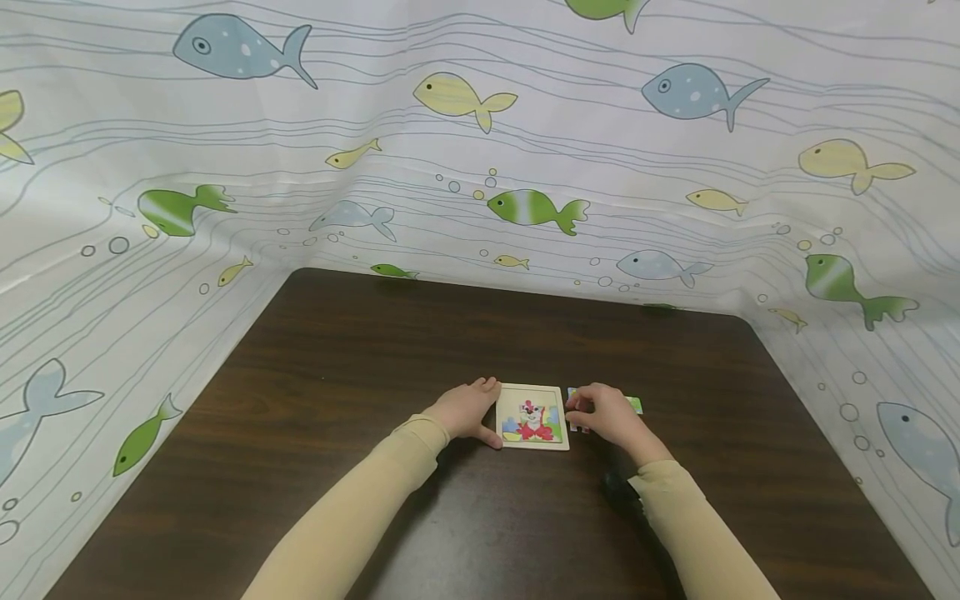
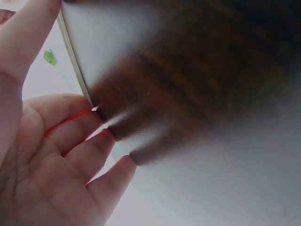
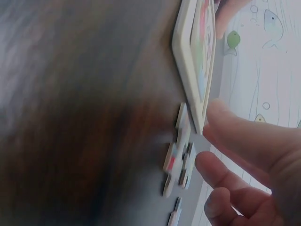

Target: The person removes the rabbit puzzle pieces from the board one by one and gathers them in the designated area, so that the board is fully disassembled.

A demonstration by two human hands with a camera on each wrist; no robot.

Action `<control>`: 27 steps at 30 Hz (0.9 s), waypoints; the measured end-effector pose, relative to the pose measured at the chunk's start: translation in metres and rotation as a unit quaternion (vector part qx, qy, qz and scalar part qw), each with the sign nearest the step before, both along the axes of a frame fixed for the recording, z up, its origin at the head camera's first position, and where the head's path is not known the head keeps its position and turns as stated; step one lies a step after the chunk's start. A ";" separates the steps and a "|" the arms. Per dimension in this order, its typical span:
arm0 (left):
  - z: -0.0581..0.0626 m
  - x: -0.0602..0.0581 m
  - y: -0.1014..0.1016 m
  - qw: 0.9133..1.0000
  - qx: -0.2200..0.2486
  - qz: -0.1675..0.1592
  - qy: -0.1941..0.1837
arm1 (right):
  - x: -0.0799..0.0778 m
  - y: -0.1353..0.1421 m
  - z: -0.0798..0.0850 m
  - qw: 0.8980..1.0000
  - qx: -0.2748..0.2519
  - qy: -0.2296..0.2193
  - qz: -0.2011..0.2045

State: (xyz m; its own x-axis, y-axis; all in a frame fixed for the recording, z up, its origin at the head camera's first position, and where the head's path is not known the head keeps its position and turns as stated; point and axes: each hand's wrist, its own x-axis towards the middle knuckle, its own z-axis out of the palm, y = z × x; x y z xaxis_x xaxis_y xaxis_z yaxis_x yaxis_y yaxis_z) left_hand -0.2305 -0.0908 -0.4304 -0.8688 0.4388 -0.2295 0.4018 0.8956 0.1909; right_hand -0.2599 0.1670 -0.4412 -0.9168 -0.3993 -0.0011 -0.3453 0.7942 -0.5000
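Observation:
A light wooden jigsaw tray lies flat on the table, with an animal picture in red, white and blue partly filling it. My left hand rests at the tray's left side, thumb and fingers spread. In the left wrist view its straight fingers touch the tabletop beside the tray's edge. To the right of the tray, my right hand hovers over loose jigsaw pieces, fingers loosely bent. The right wrist view shows its thumb and fingers apart, nothing between them. That hand partly hides the pieces in the head view.
A dark wood-grain table carries everything. White cloth printed with fish rises along its back and sides. A green-edged jigsaw piece pokes out beyond my right hand. Under the right wrist is a dark shape, too unclear to name.

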 end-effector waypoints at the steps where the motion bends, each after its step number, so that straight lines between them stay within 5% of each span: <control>1: 0.000 0.000 0.000 1.000 0.001 0.000 0.000 | 0.001 -0.002 0.000 1.000 -0.003 0.002 0.000; 12: 0.000 -0.001 0.000 1.000 0.004 0.002 -0.004 | 0.002 -0.024 -0.003 0.998 -0.033 -0.027 0.047; 27: -0.001 -0.002 0.000 1.000 -0.007 0.004 -0.009 | 0.005 -0.045 -0.002 0.994 -0.060 -0.061 0.062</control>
State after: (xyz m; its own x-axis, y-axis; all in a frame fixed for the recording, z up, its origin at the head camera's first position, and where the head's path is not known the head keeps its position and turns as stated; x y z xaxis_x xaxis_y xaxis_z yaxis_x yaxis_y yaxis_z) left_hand -0.2325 -0.0908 -0.4315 -0.8679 0.4283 -0.2516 0.3908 0.9014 0.1863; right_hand -0.2545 0.1217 -0.4436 -0.8562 -0.5139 -0.0538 -0.3688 0.6807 -0.6330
